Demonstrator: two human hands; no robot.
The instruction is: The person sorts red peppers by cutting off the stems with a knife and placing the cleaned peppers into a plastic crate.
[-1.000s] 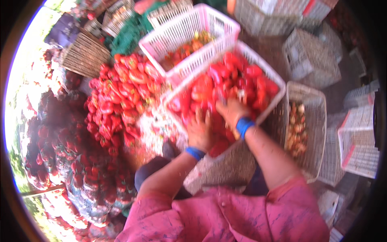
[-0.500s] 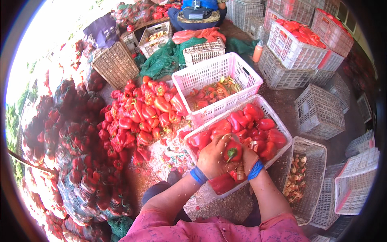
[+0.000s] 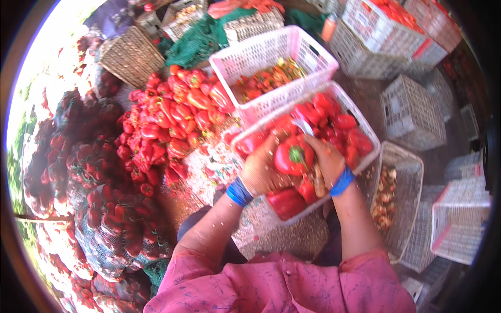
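Observation:
My left hand (image 3: 262, 166) is wrapped round the side of a red bell pepper (image 3: 286, 159), whose green stem faces up. On the pepper's other side, my right hand (image 3: 329, 159) grips a knife with a wooden handle (image 3: 318, 183); its pale blade (image 3: 302, 125) shows above the fingers. Both wrists wear blue bands. The hands are over a pale plastic crate (image 3: 371, 156) holding red peppers, several of them with flattened or cut shapes. One large red pepper (image 3: 286, 203) lies at the crate's near end, below my left hand.
Beyond stands a pinkish crate (image 3: 250, 110) with pepper scraps. A heap of red peppers (image 3: 172, 117) lies to the left, beside filled net bags (image 3: 117, 235). At right are a crate of pale cores (image 3: 412, 208) and stacked crates (image 3: 412, 112). Green netting (image 3: 195, 44) lies at the back.
The view has tipped downward, so the surroundings sit higher in the picture. The pepper between my hands now shows more fully, and the knife blade has come into sight.

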